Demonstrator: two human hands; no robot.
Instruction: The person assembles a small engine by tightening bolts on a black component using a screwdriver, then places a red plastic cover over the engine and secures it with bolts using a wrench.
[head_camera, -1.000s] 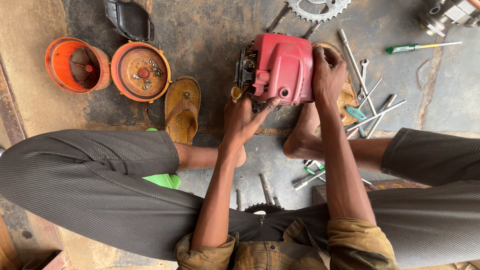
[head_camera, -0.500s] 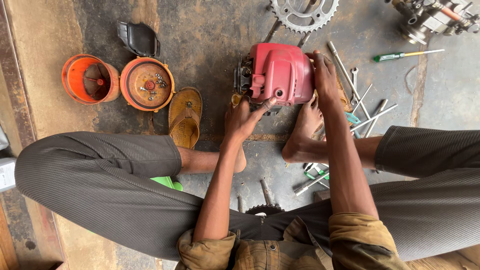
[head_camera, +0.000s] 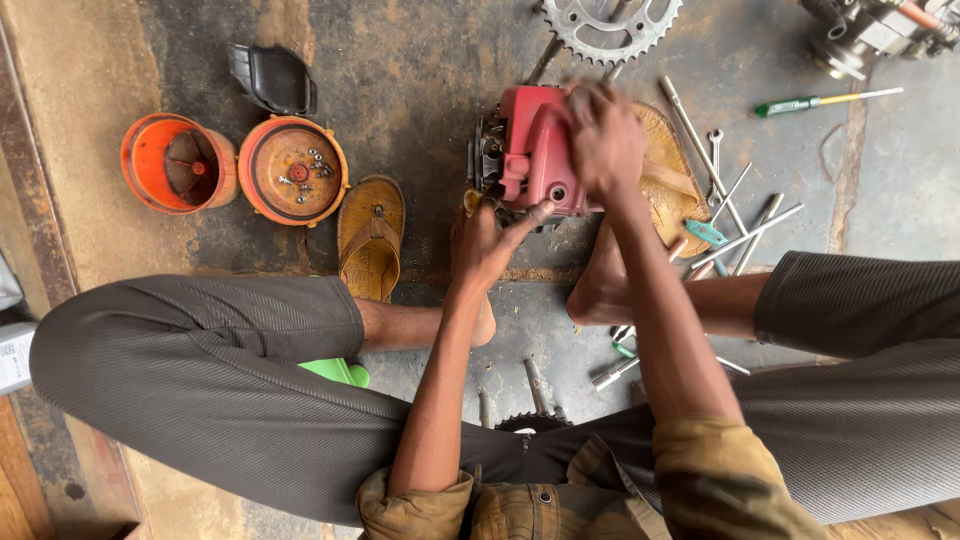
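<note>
Seated cross-legged on stained concrete floor (head_camera: 420, 60), dark trousers (head_camera: 200, 390) filling lower view. Red engine cover (head_camera: 535, 150) on small engine block (head_camera: 490, 165), standing on floor between bare feet, directly under both hands. Right hand (head_camera: 605, 140) laid over top of cover, fingers curled and wrapped around its far edge; motion blur present, exact pinch cannot be told. Left hand (head_camera: 490, 240) just below cover's near edge, fingers loosely spread, thumb extended and touching lower corner of cover. Toothed sprocket (head_camera: 610, 25) beyond right fingertips, well apart. Two orange round housings (head_camera: 180, 165) far left of left fingers, nearer one holding loose bolts (head_camera: 310, 170). Brown sandal (head_camera: 370, 235) left of left hand; second sandal (head_camera: 670, 180) right of right hand, partly under it. Wrenches and rods (head_camera: 735, 210) scattered right of right wrist; green-handled screwdriver (head_camera: 815, 102) farther out. Judged state: disassembly well advanced, with housings and fasteners already set aside; cover seated on block, not yet separated or not yet fully fastened — cannot tell which.
</note>
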